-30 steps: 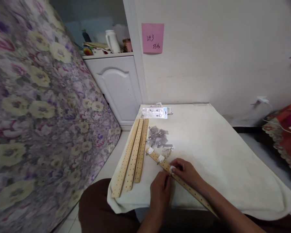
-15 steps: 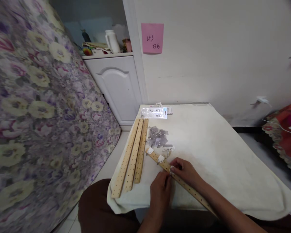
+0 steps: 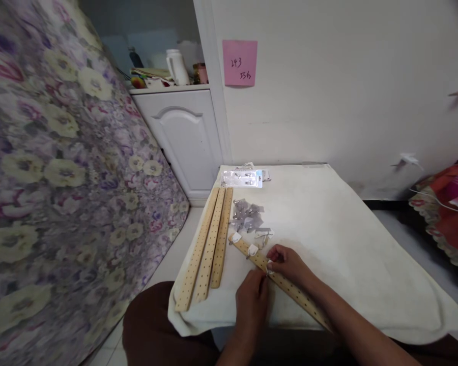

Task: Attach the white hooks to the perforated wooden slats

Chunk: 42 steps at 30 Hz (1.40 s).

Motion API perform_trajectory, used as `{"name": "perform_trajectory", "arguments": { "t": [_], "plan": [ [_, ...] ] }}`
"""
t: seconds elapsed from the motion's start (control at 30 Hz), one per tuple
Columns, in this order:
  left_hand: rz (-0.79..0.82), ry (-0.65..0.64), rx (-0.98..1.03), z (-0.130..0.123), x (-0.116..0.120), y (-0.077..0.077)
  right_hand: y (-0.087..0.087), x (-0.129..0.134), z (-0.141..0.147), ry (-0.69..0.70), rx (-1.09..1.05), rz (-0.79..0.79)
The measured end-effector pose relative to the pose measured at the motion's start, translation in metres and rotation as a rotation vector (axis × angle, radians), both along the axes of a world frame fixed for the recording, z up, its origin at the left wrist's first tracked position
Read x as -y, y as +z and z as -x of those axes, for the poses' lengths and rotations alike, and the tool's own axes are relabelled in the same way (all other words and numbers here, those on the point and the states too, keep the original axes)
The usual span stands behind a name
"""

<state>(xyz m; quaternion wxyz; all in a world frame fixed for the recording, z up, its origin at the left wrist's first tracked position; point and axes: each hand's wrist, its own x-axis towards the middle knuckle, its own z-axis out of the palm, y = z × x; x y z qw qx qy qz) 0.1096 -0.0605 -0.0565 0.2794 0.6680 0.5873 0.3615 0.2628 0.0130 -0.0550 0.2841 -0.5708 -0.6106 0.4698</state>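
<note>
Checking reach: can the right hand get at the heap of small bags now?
Probably yes: the heap of small bags lies uncovered, ahead and left of the right hand, though that hand seems occupied pinching a white tag at the perforated wooden strip.

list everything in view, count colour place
tablecloth: 1, cream, centre
strips: 4, tan, three left, one near centre
tags: several, white, along centre strip
packets: several, greyish, beside strips
packs: 2+, clear, far edge
note: 1, pink, wall
jug: 1, white, shelf
cabinet: 1, white, far left
curtain: 1, purple floral, left
plug: 1, white, wall
cloth: 1, red, right
legs: 2, brown trousers, bottom
left hand: 1, bare, at strip
right hand: 1, bare, pinching a tag
</note>
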Motion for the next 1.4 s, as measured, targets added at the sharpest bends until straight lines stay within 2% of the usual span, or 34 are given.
{"name": "perform_trajectory", "arguments": {
  "t": [0.23,0.5,0.6,0.7,0.8,0.9,1.0,1.2,1.4],
  "plan": [
    [-0.002,0.022,0.005,0.000,0.001,0.001,0.000,0.001,-0.001,0.032,-0.111,-0.002],
    [0.005,0.039,0.028,0.000,0.001,0.003,-0.008,-0.002,-0.005,0.037,-0.149,-0.017],
    [0.036,0.063,0.065,0.000,0.003,0.004,0.001,-0.008,-0.013,-0.001,-0.077,-0.100],
    [0.029,0.099,0.082,0.001,0.004,0.004,0.012,-0.020,-0.016,-0.034,0.066,-0.274],
    [0.012,0.124,0.098,0.003,0.004,0.002,0.018,-0.033,-0.010,0.042,0.248,-0.414],
    [0.007,0.114,0.104,0.004,0.004,0.001,0.018,-0.040,-0.002,0.132,0.385,-0.449],
    [0.012,0.098,0.108,0.004,0.004,0.000,0.018,-0.041,-0.004,0.145,0.425,-0.480],
    [0.020,0.096,0.117,0.005,0.004,0.001,0.029,-0.027,-0.025,0.101,0.336,-0.500],
    [0.068,0.092,0.314,0.004,0.008,0.014,0.047,0.021,-0.038,0.092,0.191,-0.603]
  ]
}}
